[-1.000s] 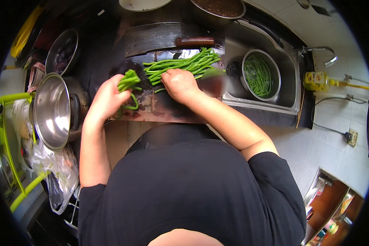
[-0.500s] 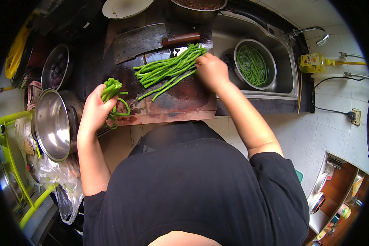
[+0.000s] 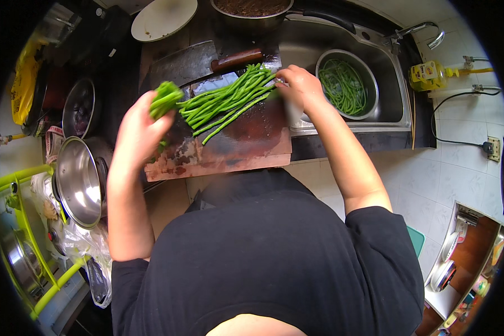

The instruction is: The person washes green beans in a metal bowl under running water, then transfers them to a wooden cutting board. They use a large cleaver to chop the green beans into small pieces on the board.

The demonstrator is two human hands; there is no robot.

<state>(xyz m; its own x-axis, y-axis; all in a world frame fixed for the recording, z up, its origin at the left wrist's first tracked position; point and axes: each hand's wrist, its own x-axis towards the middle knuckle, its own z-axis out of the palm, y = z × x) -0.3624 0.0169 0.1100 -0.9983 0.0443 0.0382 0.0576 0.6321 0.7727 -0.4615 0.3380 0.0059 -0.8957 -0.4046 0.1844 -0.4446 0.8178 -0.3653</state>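
Within the left hand (image 3: pixel 141 131): lower part of a bean bunch (image 3: pixel 166 99), hidden.
Beyond both hands: pot (image 3: pixel 257 23), cut off at the top.
Left grip: closed around the bunch.
Right hand (image 3: pixel 302 88): blurred, fingers half curled at the ends of the bean pile (image 3: pixel 227 101); cannot tell whether they pinch any.
Bean pile: on the chopping board (image 3: pixel 252 134), between the hands.

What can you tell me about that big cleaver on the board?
The cleaver lies flat on the dark, wet-looking board, just beyond the green beans. Its broad blade looks like dull grey metal; its brown handle looks wooden and points to the right. Neither the left hand nor the right hand touches it. Whether any beans touch the handle is unclear.
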